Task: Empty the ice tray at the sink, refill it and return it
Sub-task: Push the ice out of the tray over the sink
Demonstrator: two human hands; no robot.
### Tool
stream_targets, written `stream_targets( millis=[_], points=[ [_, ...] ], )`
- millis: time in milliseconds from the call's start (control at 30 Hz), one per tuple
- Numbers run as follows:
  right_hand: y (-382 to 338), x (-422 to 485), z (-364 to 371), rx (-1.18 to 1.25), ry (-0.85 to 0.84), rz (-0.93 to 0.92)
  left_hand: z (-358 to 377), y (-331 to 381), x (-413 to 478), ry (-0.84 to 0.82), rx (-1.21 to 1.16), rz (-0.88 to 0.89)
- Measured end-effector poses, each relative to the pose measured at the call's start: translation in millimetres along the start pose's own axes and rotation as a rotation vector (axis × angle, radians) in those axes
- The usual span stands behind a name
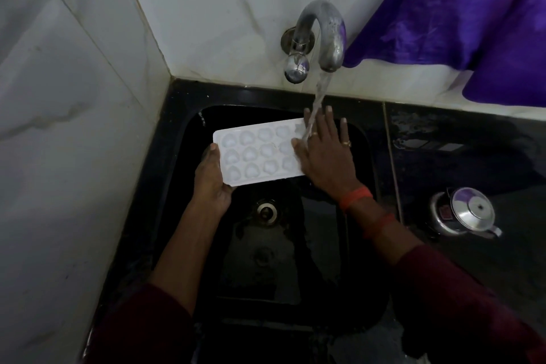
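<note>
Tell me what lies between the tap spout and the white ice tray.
Head view: only the falling water stream, landing on the right hand flat on the white plastic ice tray.

Home kitchen, sink corner. Black sink basin (295, 260) at frame centre, set in a glossy black stone counter (461, 139), drain (266, 211) visible in the basin floor. Curved metal wall tap (320, 35) at top centre, water running. White marble-look tiles (68, 97) cover the walls on the left and at the top. Steel pressure cooker (464, 214) on the counter at right. Purple cloth (472, 9) hangs at upper right.
</note>
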State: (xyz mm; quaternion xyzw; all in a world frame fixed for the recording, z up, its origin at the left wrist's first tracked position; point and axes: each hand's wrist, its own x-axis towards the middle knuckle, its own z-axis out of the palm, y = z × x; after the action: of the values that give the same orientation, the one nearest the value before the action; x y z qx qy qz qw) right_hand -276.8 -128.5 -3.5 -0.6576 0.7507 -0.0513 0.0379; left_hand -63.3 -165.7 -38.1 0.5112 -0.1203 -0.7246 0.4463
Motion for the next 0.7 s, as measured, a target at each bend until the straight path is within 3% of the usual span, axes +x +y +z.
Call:
stream_targets(
  millis=[133,400,700],
  points=[
    [-11.3,-18.1,9.2,-0.080,-0.042,-0.030,10.6,-12.5,-4.7,-0.023,-0.066,-0.065],
    [-59.9,-32.7,17.9,-0.158,-0.126,-0.342,37.9,-37.4,-13.2,-0.049,-0.014,-0.136],
    [14.8,-25.8,0.6,-0.077,-0.190,-0.348,24.7,-31.9,-6.2,-0.036,-0.071,-0.115]
  ],
)
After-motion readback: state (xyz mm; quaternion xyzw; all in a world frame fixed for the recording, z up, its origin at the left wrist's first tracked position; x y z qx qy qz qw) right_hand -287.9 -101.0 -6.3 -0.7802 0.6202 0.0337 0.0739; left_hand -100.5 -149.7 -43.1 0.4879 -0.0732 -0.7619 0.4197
